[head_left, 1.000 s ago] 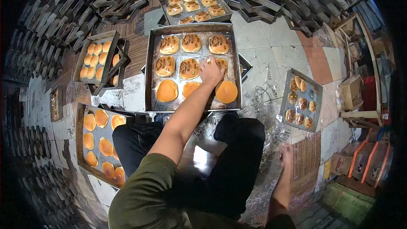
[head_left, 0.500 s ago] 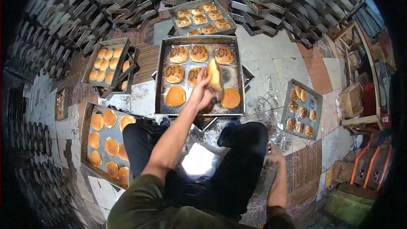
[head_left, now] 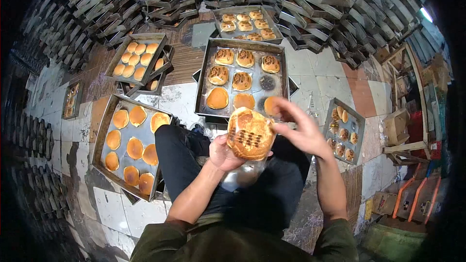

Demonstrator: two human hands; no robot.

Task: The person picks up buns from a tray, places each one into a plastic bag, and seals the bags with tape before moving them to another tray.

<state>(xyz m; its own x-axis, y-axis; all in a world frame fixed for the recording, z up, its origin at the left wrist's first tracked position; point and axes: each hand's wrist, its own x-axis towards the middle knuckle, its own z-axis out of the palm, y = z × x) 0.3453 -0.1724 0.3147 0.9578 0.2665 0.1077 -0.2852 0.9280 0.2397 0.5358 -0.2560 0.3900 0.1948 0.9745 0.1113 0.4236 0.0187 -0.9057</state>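
My left hand [head_left: 227, 153] is closed around the left and lower edge of a round golden bun [head_left: 252, 149] held flat side up over my lap. Rows of dark print and a shiny glint show across the bun's top. My right hand [head_left: 306, 133] is at the bun's right side, fingers and thumb apart, thumb close to its edge. Behind the hands is a deep metal tray [head_left: 200, 87] of buns; my right fingertips overlap a plain bun [head_left: 271, 106] at its near right corner. The upper buns there carry dark markings, and a bare dark patch [head_left: 267, 83] shows among them.
A tray of plain buns [head_left: 102, 148] stands by my left knee. Smaller trays of buns sit at the far left [head_left: 160, 43], the back [head_left: 279, 36] and the right [head_left: 357, 121]. Stacked metal trays [head_left: 320, 7] line the back, with a wooden frame [head_left: 427, 97] on the right.
My left hand has brought the bun from over the tray toward me, turning it from edge-on to flat. My right hand has risen from the floor at the right to the bun's side.
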